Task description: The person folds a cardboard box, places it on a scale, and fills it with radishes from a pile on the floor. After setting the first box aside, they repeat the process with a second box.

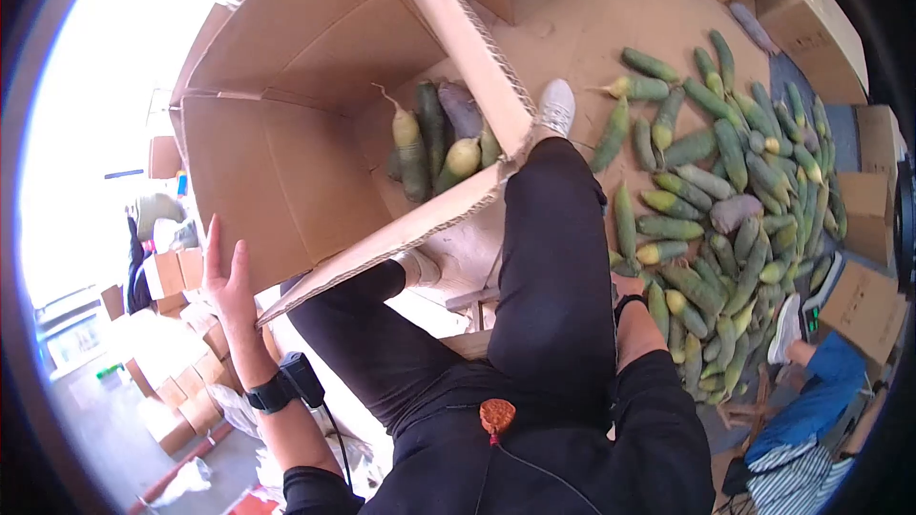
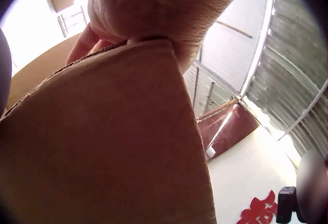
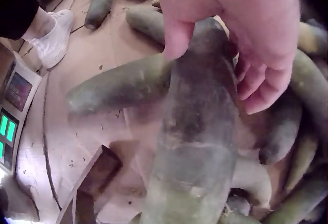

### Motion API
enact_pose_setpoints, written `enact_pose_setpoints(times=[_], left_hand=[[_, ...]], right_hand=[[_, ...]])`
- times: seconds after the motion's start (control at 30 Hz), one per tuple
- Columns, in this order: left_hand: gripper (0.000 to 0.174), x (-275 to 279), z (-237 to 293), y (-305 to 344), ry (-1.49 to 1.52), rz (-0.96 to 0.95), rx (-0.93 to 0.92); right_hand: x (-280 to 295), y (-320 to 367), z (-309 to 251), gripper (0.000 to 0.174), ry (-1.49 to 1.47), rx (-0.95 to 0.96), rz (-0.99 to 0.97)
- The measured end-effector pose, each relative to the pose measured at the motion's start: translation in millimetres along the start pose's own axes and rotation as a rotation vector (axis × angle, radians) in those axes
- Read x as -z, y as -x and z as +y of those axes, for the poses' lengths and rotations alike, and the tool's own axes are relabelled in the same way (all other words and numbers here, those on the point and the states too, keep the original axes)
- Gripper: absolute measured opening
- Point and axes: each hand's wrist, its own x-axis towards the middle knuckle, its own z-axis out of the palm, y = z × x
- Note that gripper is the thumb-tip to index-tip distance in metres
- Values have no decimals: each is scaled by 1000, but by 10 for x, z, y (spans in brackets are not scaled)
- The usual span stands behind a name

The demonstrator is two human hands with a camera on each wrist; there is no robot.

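Observation:
A large cardboard box [image 1: 277,167] stands tilted in front of me, its mouth toward me. Several green radishes [image 1: 410,157] lie inside, with one purplish one among them. My left hand [image 1: 229,286] rests against the box's left edge, fingers straight and spread; the left wrist view shows its palm over the cardboard edge [image 2: 118,126]. Down beside my right thigh, my right hand [image 3: 230,29] grips a thick green radish [image 3: 195,131] by one end, thumb on one side and fingers on the other. More radishes [image 1: 706,296] are heaped around that hand.
Cardboard boxes [image 1: 816,29] stand behind and right of the heap. Another person's leg in blue [image 1: 806,396] is at the lower right, near a scale with a green display [image 3: 7,129]. Small boxes [image 1: 191,381] are piled at the left.

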Motion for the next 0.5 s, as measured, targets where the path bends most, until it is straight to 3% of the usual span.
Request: enact_pose_setpoints(times=[0.03,0.1,0.17,0.27,0.3,0.33,0.4,0.47,0.5], left_hand=[[49,-7,-7,2,34,2,-4],[49,4,-11,15,29,3,10],[49,-10,9,8,32,-9,2],[49,-30,94,26,95,-15,65],[49,-40,86,24,103,-10,65],[50,-43,67,26,127,-10,63],[50,-27,84,28,155,1,63],[50,-27,150,30,73,-4,42],[50,-17,117,27,106,-9,29]], right_hand=[[-41,-21,-61,68,6,-67,72],[-68,-318,81,68,-21,-33,39],[-35,82,-313,65,29,-35,53],[20,1244,-1151,61,133,-37,74],[5,1211,-1062,53,53,91,11],[-8,1160,-992,53,55,100,14],[-47,916,-792,45,233,491,-28],[-147,229,-339,45,-78,462,-168],[-89,436,-453,49,-116,523,-198]])
